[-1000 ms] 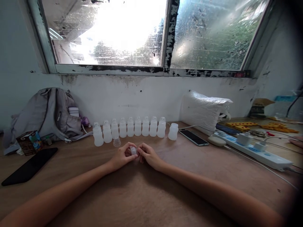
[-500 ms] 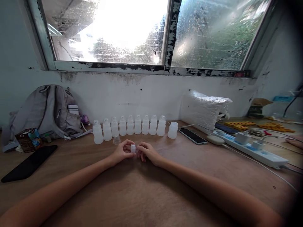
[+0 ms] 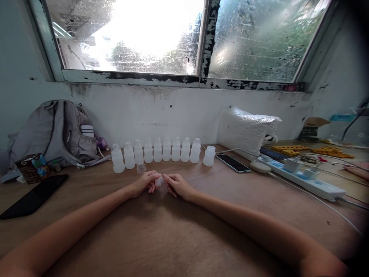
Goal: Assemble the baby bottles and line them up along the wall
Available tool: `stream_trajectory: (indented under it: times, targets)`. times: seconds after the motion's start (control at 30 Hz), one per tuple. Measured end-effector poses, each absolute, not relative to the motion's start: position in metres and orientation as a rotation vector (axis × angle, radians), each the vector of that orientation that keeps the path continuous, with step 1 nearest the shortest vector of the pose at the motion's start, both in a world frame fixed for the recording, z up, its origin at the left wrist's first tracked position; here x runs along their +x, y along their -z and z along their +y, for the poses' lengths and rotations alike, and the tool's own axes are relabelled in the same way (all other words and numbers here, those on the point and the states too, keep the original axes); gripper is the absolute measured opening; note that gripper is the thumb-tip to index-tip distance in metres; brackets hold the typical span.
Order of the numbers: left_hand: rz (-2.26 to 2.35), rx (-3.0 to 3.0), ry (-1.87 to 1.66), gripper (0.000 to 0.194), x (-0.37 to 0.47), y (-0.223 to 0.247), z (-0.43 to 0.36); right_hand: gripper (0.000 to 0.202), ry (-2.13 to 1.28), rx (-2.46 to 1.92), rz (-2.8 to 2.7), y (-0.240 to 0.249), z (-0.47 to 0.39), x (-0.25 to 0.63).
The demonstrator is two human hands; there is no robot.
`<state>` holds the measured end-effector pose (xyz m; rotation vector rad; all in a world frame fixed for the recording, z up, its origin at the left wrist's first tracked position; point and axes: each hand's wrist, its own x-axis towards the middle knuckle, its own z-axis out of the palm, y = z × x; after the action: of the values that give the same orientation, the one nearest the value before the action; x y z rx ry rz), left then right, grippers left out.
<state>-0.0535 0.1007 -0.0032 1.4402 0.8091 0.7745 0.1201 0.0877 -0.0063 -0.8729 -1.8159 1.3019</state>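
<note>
Between the fingers of my left hand (image 3: 147,182) is a small, whitish, see-through bottle collar (image 3: 158,181), tilted, its ridged side facing me. My right hand (image 3: 176,184) is closed in a pinch at the collar's right side; what its fingertips hold, if anything, is too small to make out. Just behind my left hand a clear dome-shaped bottle cap (image 3: 141,168) rests on the table. Farther back stands a row of several frosted baby bottles (image 3: 166,151) with clear caps on. At the row's right end, one frosted bottle (image 3: 209,156) has an uncovered neck.
Right of the bottles lie a phone (image 3: 233,162), a white padded bag (image 3: 245,132) and a power strip (image 3: 301,179) with cables. A grey backpack (image 3: 57,130), a small carton (image 3: 32,168) and a black tablet-like slab (image 3: 34,196) are at left. Another person's hand (image 3: 357,171) shows at far right.
My left hand has turned the collar so it tilts, and its fingers now curl over the top. My right fingertips have come closer to it. The view has shifted slightly.
</note>
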Motion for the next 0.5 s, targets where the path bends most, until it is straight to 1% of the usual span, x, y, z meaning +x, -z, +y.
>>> stream_trajectory:
  times: [0.5]
  targets:
    - [0.794,1.377,-0.666,0.02,-0.054,-0.007,0.097,0.042,-1.087,-0.927,-1.763,0.002,0.076,0.118]
